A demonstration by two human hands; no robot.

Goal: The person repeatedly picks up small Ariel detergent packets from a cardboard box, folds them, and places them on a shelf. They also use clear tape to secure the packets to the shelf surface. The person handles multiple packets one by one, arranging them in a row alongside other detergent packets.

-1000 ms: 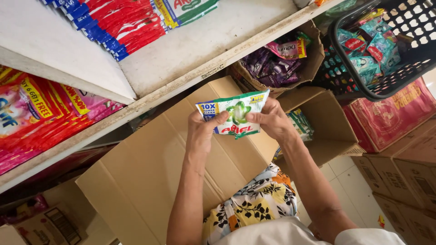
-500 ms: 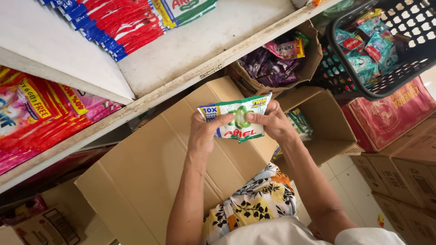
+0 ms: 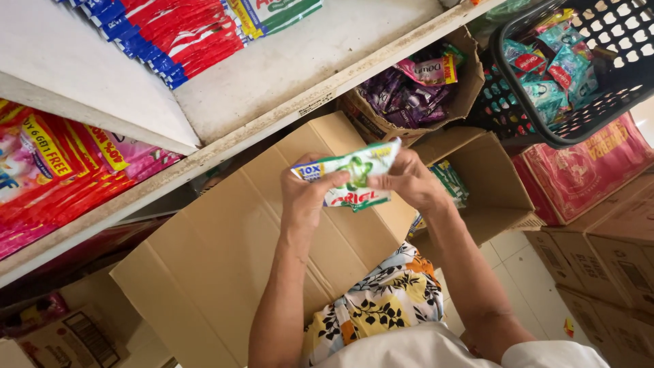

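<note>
I hold a small stack of white and green detergent sachets [image 3: 354, 170] in both hands, above a large cardboard flap [image 3: 225, 259]. My left hand [image 3: 306, 197] grips the stack's left end with the thumb on top. My right hand [image 3: 412, 180] pinches its right end. The stack is tilted so that its top edge leans away from me. Behind my right hand, an open cardboard box [image 3: 501, 187] holds more green sachets [image 3: 449, 180].
A white shelf [image 3: 300, 65] carries rows of red and blue packets [image 3: 177, 37]; a lower shelf holds red and pink packets [image 3: 61, 170]. A box of purple sachets [image 3: 409, 95], a black basket of teal sachets [image 3: 579, 68] and stacked cartons [image 3: 606, 266] stand at the right.
The sachet stack has tipped back, so its printed face looks flatter and narrower than before. Both hands kept their grip and stayed nearly in place.
</note>
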